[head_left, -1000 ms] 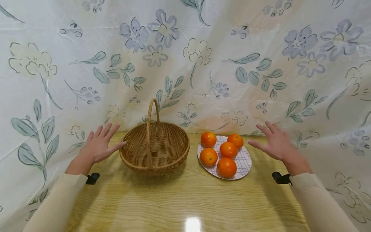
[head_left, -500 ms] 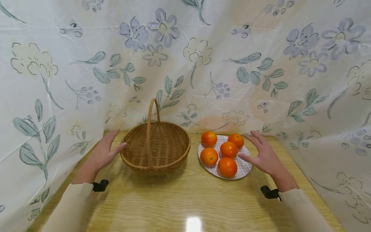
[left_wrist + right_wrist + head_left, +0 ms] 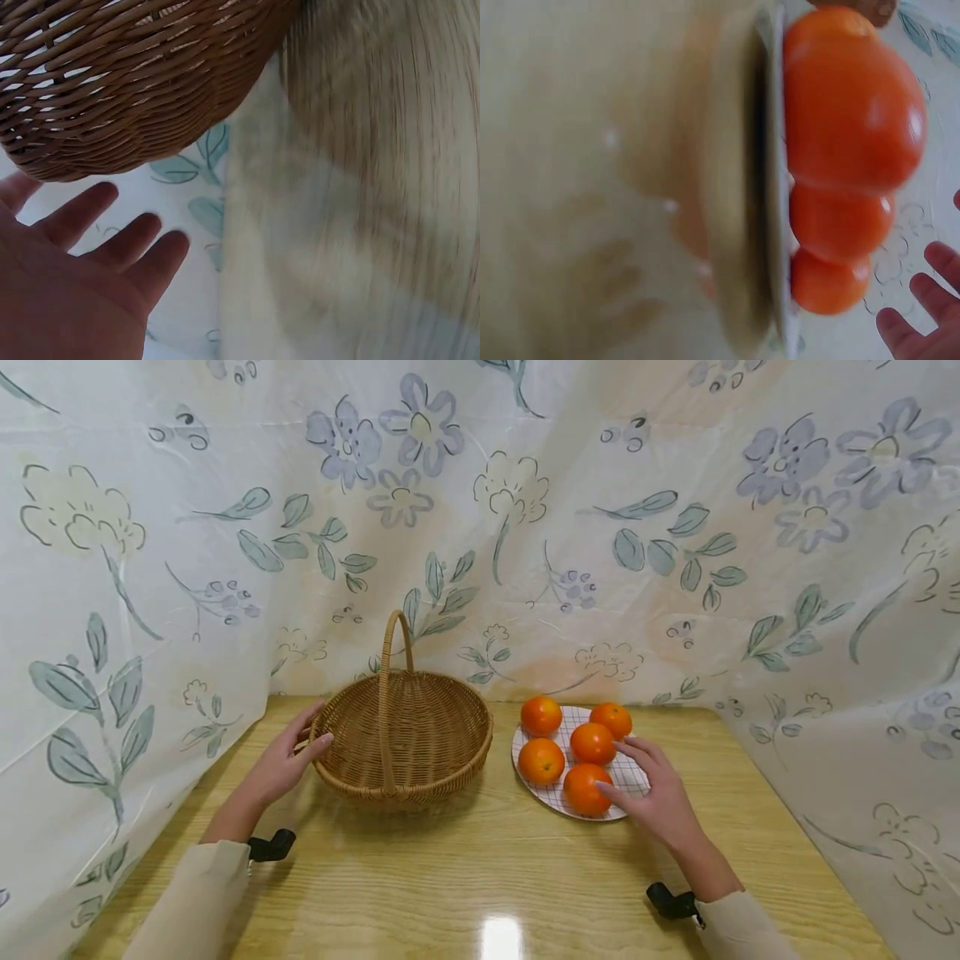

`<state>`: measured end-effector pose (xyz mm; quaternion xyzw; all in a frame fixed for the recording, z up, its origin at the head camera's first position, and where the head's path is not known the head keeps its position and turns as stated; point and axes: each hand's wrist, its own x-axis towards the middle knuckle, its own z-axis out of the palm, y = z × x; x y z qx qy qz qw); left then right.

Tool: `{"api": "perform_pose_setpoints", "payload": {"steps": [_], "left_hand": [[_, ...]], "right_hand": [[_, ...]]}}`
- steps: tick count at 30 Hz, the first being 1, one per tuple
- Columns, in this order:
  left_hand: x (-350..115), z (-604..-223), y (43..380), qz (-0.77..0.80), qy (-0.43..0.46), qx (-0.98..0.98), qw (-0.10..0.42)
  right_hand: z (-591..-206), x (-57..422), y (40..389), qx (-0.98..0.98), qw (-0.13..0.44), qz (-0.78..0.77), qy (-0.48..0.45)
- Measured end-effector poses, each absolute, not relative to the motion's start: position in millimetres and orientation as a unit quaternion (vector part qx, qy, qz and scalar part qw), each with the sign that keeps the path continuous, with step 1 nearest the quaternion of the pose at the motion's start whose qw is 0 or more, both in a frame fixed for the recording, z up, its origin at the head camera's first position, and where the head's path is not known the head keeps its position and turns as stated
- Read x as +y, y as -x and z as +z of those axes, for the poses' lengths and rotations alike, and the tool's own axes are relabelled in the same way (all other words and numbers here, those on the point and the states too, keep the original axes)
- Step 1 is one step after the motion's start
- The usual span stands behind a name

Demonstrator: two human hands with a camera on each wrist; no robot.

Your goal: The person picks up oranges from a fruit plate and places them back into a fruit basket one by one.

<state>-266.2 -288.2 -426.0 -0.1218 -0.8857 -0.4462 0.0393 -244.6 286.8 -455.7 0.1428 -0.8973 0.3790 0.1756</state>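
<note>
My left hand [image 3: 281, 764] is at the left rim of a wicker basket [image 3: 438, 781] with a tall arched handle. Its thumb lies near the rim, its other fingers outside; contact is hard to tell. In the left wrist view those fingers [image 3: 135, 240] are spread beside the woven wall [image 3: 150, 82]. Several oranges sit on a round white checked plate [image 3: 630, 772]. Over the plate's right side, my right hand [image 3: 660, 793] is spread, thumb tip by the front orange [image 3: 588, 790] and fingertips near the middle orange [image 3: 592, 744]. The right wrist view shows loosely held fingers [image 3: 934, 300] apart from the oranges [image 3: 847, 112].
Basket and plate stand side by side towards the back of a wooden table [image 3: 450, 877]. A floral cloth [image 3: 510, 535] hangs behind and along both sides. A black wrist camera [image 3: 272, 845] is strapped to each wrist.
The left hand has moved right and lower, up to the basket's rim. My right hand has moved left and down, from beside the plate to over it. Basket and oranges stay in place.
</note>
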Motion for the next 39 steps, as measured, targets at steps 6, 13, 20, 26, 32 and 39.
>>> {"api": "perform_pose_setpoints", "payload": {"steps": [6,13,20,26,32,39], "left_hand": [[-290,-430,271,-0.532,0.104,-0.84,-0.003],[-294,-427,273,-0.572,0.095,-0.814,-0.031],[-298,-425,277,-0.604,0.109,-0.788,-0.049],[-299,-426,278,-0.623,0.108,-0.773,-0.059],[-300,-428,278,-0.64,0.112,-0.757,-0.067],[-301,-432,279,-0.669,0.128,-0.729,-0.073]], "right_hand": [[-467,274,236,-0.886,0.164,0.409,-0.142],[-472,267,232,-0.88,0.133,0.442,-0.112],[-468,262,229,-0.863,0.091,0.492,-0.066],[-467,258,229,-0.861,0.068,0.503,-0.029],[-470,257,231,-0.863,0.049,0.502,-0.014],[-470,254,231,-0.861,0.039,0.506,0.0]]}}
